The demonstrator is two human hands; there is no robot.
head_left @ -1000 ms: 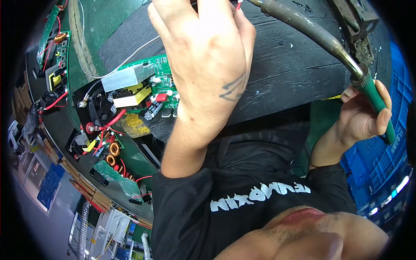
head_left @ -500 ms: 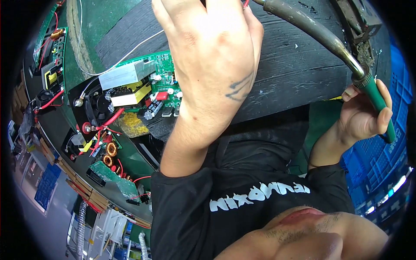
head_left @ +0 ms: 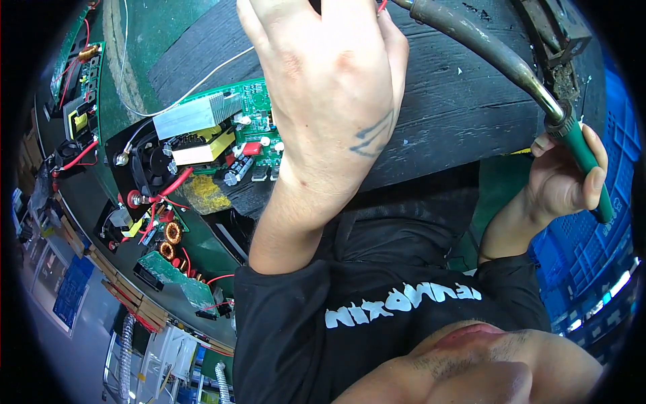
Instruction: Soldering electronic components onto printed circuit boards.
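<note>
My right hand (head_left: pixel 568 178) is closed round the green handle of a soldering iron (head_left: pixel 582 151). Its long, dull metal shaft slants up and left, and the tip end is out of view beyond the top edge. My left hand (head_left: pixel 330 87) reaches over the black workboard, back of the hand up, fingers bent and fingertips cut off by the frame. Beside its thumb and index finger a short bit of red wire (head_left: pixel 383 6) shows, close to the iron. A thin silvery wire (head_left: pixel 222 66) runs behind this hand. Partly under the left wrist lies a green circuit board (head_left: pixel 252 101).
On the board sit a finned heat sink (head_left: pixel 192 116), a yellow-wrapped transformer (head_left: pixel 205 149) and a black fan (head_left: pixel 158 161). More circuit boards (head_left: pixel 178 269) lie to the left. A rusty metal stand (head_left: pixel 562 47) is at the far right, above a blue crate (head_left: pixel 565 242).
</note>
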